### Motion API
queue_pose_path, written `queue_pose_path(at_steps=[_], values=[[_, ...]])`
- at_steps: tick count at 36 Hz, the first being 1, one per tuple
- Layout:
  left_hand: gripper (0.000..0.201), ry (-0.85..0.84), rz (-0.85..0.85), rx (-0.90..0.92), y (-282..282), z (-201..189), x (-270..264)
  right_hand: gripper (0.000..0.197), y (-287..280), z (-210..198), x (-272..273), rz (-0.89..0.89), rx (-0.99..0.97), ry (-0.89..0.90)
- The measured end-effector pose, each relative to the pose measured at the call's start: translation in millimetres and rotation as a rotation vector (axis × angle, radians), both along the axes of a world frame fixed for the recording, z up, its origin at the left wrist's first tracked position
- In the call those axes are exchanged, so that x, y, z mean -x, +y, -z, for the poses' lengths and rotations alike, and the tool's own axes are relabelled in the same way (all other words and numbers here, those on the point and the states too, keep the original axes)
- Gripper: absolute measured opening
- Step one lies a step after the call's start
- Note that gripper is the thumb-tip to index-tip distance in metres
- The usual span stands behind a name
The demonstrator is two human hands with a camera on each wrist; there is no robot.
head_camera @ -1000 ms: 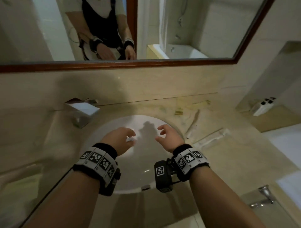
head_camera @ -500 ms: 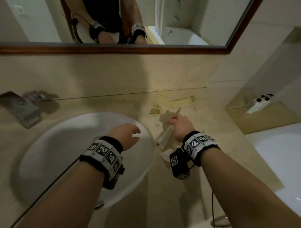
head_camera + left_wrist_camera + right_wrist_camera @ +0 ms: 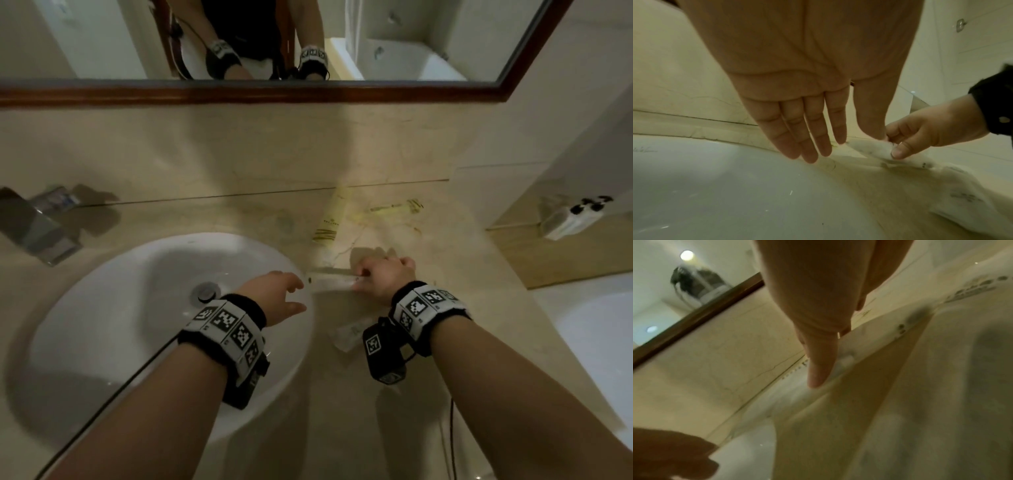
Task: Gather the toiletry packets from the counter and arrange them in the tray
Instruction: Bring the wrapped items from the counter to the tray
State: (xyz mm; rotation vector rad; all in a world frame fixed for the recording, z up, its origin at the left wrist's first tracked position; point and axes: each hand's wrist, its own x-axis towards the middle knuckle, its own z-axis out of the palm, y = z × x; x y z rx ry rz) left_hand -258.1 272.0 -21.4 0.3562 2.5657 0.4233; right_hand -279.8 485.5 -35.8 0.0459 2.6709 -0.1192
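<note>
I am standing at the beige marble counter (image 3: 445, 281), beside the white sink (image 3: 102, 308). My right hand (image 3: 383, 277) is pinching one end of a long white toiletry packet (image 3: 330, 282) between thumb and fingers; the packet is pointing left toward the sink rim. My left hand (image 3: 274, 294) is hovering over that rim, fingers straight and holding nothing, near the packet's free end. Another white packet (image 3: 349, 334) is lying under my right wrist, and two yellow packets (image 3: 329, 219) are lying farther back near the wall.
</note>
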Motion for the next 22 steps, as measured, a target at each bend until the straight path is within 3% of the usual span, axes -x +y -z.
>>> queue_pose_path(at_steps=[4, 10, 14, 17, 22], values=[[0.063, 0.028, -0.074, -0.076, 1, 2, -1, 0.032, 4, 0, -8, -0.017, 0.177, 0.07], [0.078, 0.135, -0.161, -0.213, -8, -7, -8, 0.034, -16, -30, -18, -0.195, 0.176, 0.033], [0.05, 0.236, -0.046, -0.159, -20, -20, -10, 0.037, -37, -39, -23, -0.253, 0.232, 0.031], [0.029, 0.248, -0.082, -0.127, -33, -29, -15, 0.035, -54, -45, -25, -0.306, 0.256, 0.062], [0.024, 0.267, -0.222, -0.095, -71, -39, -25, 0.028, -83, -52, -27, -0.368, 0.343, 0.053]])
